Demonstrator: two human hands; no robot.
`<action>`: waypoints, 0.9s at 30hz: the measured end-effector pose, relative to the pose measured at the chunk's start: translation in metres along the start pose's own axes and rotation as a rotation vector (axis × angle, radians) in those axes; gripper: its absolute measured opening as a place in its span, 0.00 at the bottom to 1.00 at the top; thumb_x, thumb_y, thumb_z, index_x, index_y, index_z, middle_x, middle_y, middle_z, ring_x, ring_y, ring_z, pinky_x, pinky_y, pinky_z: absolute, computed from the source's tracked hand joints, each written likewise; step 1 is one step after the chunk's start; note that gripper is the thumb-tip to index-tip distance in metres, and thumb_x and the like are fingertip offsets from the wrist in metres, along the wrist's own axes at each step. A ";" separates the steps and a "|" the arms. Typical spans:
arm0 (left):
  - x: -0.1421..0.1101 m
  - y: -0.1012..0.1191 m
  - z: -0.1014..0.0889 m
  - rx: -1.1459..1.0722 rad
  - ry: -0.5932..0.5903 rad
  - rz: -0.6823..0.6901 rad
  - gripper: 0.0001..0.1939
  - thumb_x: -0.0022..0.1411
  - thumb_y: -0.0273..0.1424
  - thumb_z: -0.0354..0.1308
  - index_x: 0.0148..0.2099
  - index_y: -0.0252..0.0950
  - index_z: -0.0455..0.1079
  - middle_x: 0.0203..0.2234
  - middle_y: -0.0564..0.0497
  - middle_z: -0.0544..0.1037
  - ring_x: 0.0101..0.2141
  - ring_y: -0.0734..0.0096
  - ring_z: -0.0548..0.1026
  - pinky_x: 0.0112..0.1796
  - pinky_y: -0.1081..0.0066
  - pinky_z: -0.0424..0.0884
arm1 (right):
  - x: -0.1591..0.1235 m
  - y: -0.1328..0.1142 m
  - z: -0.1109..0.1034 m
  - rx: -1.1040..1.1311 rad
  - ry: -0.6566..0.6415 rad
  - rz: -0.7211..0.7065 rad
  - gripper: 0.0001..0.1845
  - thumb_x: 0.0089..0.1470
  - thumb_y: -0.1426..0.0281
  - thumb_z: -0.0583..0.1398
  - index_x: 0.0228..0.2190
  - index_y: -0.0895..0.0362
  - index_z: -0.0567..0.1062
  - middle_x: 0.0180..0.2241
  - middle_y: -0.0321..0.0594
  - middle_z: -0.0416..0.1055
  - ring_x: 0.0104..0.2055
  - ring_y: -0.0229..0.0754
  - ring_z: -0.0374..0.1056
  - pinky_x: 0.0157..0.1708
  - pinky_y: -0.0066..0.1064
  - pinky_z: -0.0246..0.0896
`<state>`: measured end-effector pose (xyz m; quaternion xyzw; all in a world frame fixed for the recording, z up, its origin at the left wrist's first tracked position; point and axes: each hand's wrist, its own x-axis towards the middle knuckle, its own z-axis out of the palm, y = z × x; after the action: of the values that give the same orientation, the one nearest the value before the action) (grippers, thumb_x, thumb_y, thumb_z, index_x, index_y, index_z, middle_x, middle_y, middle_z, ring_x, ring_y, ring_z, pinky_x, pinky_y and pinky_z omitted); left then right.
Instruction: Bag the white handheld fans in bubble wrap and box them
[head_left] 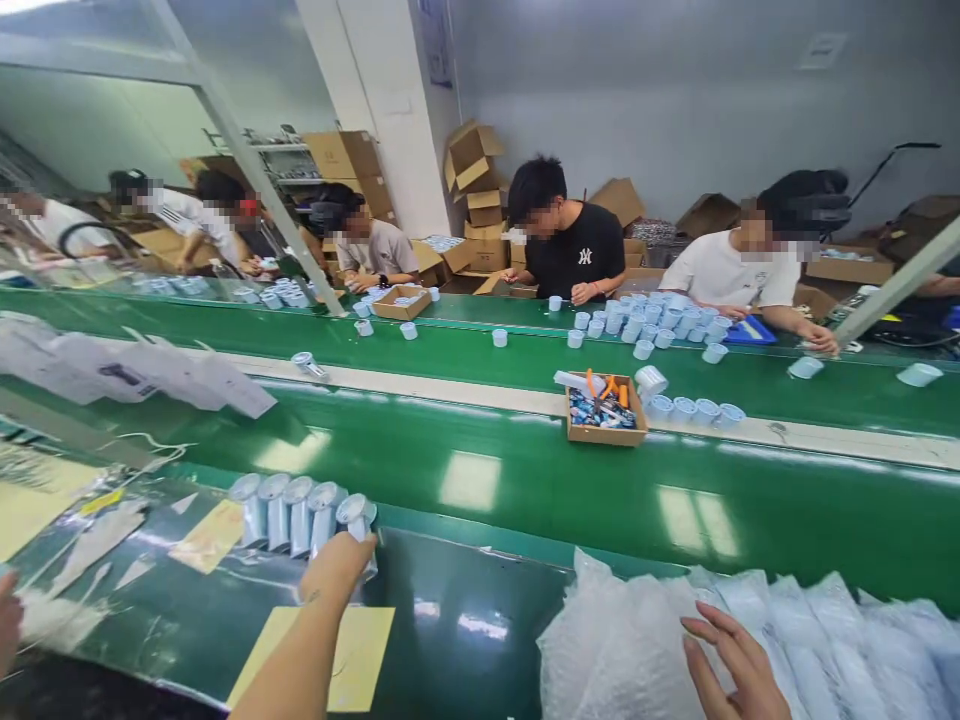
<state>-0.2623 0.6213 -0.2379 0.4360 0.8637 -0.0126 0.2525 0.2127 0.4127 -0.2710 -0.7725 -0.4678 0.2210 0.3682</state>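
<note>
My left hand [339,570] is closed round the lower part of a light-blue cylinder with a wide, shiny round top [357,512]. That piece stands at the right end of a row of several matching cylinders [298,515] along the bench's far edge. My fingers partly hide behind the back of the hand. My right hand [733,668] is open, fingers apart, over a pile of bubble-wrap bags [622,640] at the front right. Pale-blue pieces show through several of those bags. Whether the fingertips touch the wrap, I cannot tell.
A green conveyor [525,500] runs across beyond the bench [450,610]. On its divider sits a carton of tools [606,435] beside light-blue cups [682,408]. Yellow paper [364,660] lies near my left forearm. Another person's hand [7,620] shows at the left edge; several co-workers sit opposite.
</note>
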 end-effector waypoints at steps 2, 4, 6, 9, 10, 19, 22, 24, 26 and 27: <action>-0.030 0.019 0.014 -0.074 -0.036 0.083 0.19 0.59 0.43 0.48 0.26 0.35 0.69 0.27 0.40 0.78 0.39 0.48 0.77 0.37 0.61 0.70 | 0.008 -0.013 -0.009 0.245 -0.012 0.230 0.20 0.46 0.51 0.62 0.35 0.52 0.78 0.40 0.47 0.76 0.46 0.56 0.70 0.44 0.43 0.69; -0.081 0.047 0.045 -0.244 -0.124 0.184 0.24 0.60 0.49 0.43 0.26 0.36 0.68 0.24 0.46 0.76 0.31 0.60 0.76 0.31 0.68 0.70 | 0.014 -0.033 -0.012 0.533 -0.063 0.463 0.25 0.42 0.51 0.66 0.38 0.54 0.76 0.34 0.43 0.77 0.39 0.50 0.72 0.37 0.35 0.70; -0.145 0.079 0.085 -0.688 -0.357 0.287 0.26 0.55 0.56 0.45 0.28 0.37 0.66 0.20 0.50 0.71 0.23 0.67 0.71 0.24 0.71 0.66 | 0.018 -0.058 -0.010 0.860 -0.249 0.639 0.28 0.41 0.51 0.67 0.40 0.56 0.76 0.35 0.42 0.78 0.39 0.47 0.73 0.38 0.34 0.70; -0.236 0.122 0.138 -0.835 -0.752 0.390 0.29 0.49 0.61 0.51 0.27 0.37 0.64 0.16 0.56 0.64 0.16 0.76 0.62 0.17 0.75 0.56 | 0.023 -0.085 -0.009 1.191 -0.561 0.743 0.23 0.47 0.53 0.65 0.38 0.59 0.76 0.37 0.43 0.78 0.41 0.49 0.75 0.40 0.37 0.70; -0.259 0.130 0.150 -0.801 -0.822 0.429 0.30 0.51 0.61 0.48 0.30 0.38 0.64 0.16 0.57 0.64 0.15 0.76 0.62 0.16 0.74 0.56 | 0.025 -0.087 -0.013 1.225 -0.572 0.743 0.20 0.49 0.55 0.65 0.36 0.60 0.77 0.35 0.42 0.78 0.40 0.48 0.75 0.39 0.36 0.71; -0.298 0.144 0.187 0.364 -0.545 1.331 0.17 0.60 0.43 0.57 0.50 0.43 0.67 0.49 0.45 0.70 0.49 0.53 0.70 0.45 0.60 0.70 | 0.042 -0.006 -0.137 1.227 -0.112 0.794 0.18 0.43 0.69 0.71 0.37 0.59 0.75 0.30 0.40 0.78 0.29 0.43 0.74 0.28 0.31 0.74; -0.288 0.166 0.196 0.459 -0.349 1.284 0.17 0.62 0.41 0.56 0.49 0.39 0.68 0.48 0.43 0.70 0.50 0.51 0.68 0.45 0.58 0.71 | 0.024 0.011 -0.156 1.189 -0.160 0.807 0.18 0.43 0.70 0.71 0.36 0.59 0.74 0.29 0.41 0.78 0.30 0.43 0.74 0.27 0.32 0.74; -0.282 0.177 0.195 0.477 -0.281 1.266 0.13 0.63 0.35 0.55 0.49 0.37 0.69 0.47 0.43 0.71 0.50 0.53 0.68 0.47 0.58 0.69 | 0.008 0.020 -0.155 1.187 -0.194 0.823 0.18 0.42 0.69 0.72 0.35 0.60 0.74 0.30 0.41 0.78 0.31 0.44 0.74 0.27 0.32 0.73; -0.282 0.183 0.191 0.487 -0.239 1.242 0.12 0.64 0.27 0.51 0.49 0.34 0.69 0.48 0.42 0.71 0.51 0.54 0.67 0.49 0.58 0.67 | -0.009 0.028 -0.145 1.195 -0.228 0.860 0.19 0.41 0.68 0.73 0.33 0.61 0.74 0.29 0.40 0.77 0.31 0.42 0.74 0.24 0.30 0.72; -0.286 0.184 0.189 0.482 -0.215 1.230 0.13 0.64 0.25 0.48 0.49 0.33 0.69 0.49 0.41 0.70 0.52 0.54 0.66 0.50 0.58 0.66 | -0.017 0.032 -0.138 1.199 -0.244 0.875 0.19 0.41 0.67 0.73 0.33 0.61 0.74 0.28 0.39 0.77 0.29 0.41 0.73 0.23 0.30 0.72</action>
<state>0.0987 0.4757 -0.2386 0.8896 0.4007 -0.1022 0.1938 0.3177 0.3383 -0.2083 -0.5248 0.0447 0.6482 0.5499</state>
